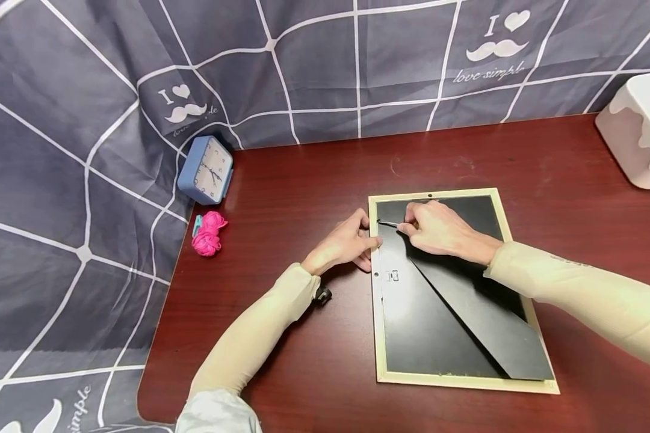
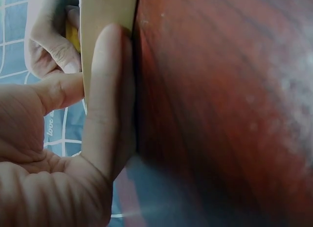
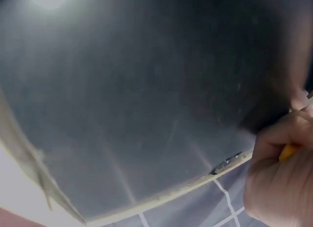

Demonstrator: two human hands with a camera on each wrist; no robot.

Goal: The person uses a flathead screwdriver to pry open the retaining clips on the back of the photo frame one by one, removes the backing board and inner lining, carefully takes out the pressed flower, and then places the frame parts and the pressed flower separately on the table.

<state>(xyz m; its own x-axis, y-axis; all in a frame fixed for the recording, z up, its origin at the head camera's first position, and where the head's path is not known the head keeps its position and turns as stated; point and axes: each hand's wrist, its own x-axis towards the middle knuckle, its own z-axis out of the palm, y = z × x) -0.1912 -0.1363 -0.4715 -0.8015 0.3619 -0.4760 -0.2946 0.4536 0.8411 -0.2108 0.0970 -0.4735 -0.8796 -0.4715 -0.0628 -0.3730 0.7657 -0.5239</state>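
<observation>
A picture frame with a pale wooden rim (image 1: 381,349) lies face down, showing its black backing board (image 1: 428,343) and a black easel stand leg (image 1: 482,319) slanting across it. My left hand (image 1: 346,240) holds the rim's left side, thumb on top and index finger (image 2: 105,75) along the outer side. Over the upper part of the board, my right hand (image 1: 436,227) pinches a slim metal tool (image 1: 388,224). Its tip points left, close by the inner edge of the rim. A yellow handle (image 3: 287,152) shows within the right fist; the fingers hide the rest.
A blue alarm clock (image 1: 208,171) stands at the table's back left, with pink yarn (image 1: 208,233) and a teal clip (image 1: 197,225) in front. At the far right is a white and pink box (image 1: 639,132). Grey patterned cloth (image 1: 325,72) hangs behind and left of the table (image 1: 281,198).
</observation>
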